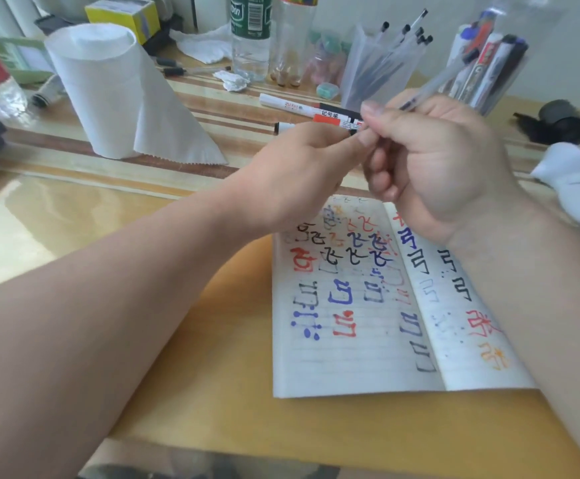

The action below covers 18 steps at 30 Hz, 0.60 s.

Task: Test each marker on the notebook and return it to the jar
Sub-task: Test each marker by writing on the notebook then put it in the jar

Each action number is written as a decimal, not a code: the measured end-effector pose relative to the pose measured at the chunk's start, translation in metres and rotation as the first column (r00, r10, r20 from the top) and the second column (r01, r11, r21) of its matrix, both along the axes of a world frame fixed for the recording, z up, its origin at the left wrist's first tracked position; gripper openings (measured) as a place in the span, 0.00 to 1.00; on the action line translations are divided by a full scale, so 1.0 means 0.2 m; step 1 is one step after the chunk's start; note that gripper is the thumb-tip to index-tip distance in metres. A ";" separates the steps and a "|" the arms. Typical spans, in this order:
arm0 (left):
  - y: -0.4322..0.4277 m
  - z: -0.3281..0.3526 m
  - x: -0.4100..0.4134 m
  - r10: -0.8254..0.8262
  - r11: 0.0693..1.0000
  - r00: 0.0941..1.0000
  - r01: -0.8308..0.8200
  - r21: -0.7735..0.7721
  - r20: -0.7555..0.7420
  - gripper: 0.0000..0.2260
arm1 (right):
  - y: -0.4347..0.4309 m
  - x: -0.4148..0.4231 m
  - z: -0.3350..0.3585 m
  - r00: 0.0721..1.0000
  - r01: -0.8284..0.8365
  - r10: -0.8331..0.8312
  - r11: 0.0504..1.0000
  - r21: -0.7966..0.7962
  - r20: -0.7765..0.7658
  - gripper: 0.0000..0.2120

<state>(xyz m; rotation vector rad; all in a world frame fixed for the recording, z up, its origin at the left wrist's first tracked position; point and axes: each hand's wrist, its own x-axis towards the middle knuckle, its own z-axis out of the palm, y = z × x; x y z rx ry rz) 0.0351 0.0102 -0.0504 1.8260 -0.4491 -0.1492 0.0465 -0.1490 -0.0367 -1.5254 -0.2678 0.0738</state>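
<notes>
- Lying open on the table nearest the person, the notebook is crowded with red, blue, black and orange test strokes; bare lines remain low on both pages.
- Above its top edge, the right grip is curled round a thin clear pen, whose barrel slants up and away.
- The left grip pinches the pen's near end between thumb and forefinger. The fingers hide whether a cap sits there.
- This looks like a cap being pulled off or pushed on. If the tip is bare, the next move is a stroke on a free line; if capped, the pen goes back.
- Beyond the hands, two white markers lie loose on the table.
- Farther back, a clear jar holds similar thin pens, and a second jar to the right holds thicker markers.
</notes>
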 end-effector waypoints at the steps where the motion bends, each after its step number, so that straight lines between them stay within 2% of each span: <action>1: 0.01 0.01 -0.01 -0.032 0.999 0.998 0.031 -0.008 -0.045 0.18 | 0.00 -0.01 -0.01 1.000 -0.020 0.020 1.000 0.012 0.016 0.15; 5: 0.01 0.04 -0.04 -0.151 0.988 0.981 0.155 0.017 -0.121 0.14 | -0.03 -0.09 -0.06 0.987 0.005 -0.003 1.000 -0.008 0.162 0.12; 8: -0.01 0.05 -0.05 -0.212 0.975 0.973 0.217 0.050 -0.097 0.20 | -0.03 -0.14 -0.09 0.959 0.097 -0.099 0.995 0.020 0.266 0.12; 11: 0.01 0.06 -0.04 -0.233 0.956 0.970 0.241 0.167 -0.067 0.27 | 0.00 -0.17 -0.13 0.953 0.122 -0.137 0.990 0.071 0.271 0.14; 13: 0.02 0.07 -0.04 -0.193 0.959 0.980 0.199 0.200 -0.049 0.30 | 0.01 -0.17 -0.14 0.949 0.141 -0.149 0.989 0.051 0.278 0.18; 15: 0.01 0.07 -0.04 -0.088 0.965 0.996 0.077 0.251 0.031 0.32 | 0.03 -0.16 -0.14 0.945 0.183 -0.189 0.982 0.047 0.268 0.20; 18: 0.04 0.04 -0.01 0.110 0.937 0.975 -0.166 0.307 0.193 0.35 | 0.00 -0.12 -0.10 0.915 0.332 -0.365 0.924 0.192 0.174 0.20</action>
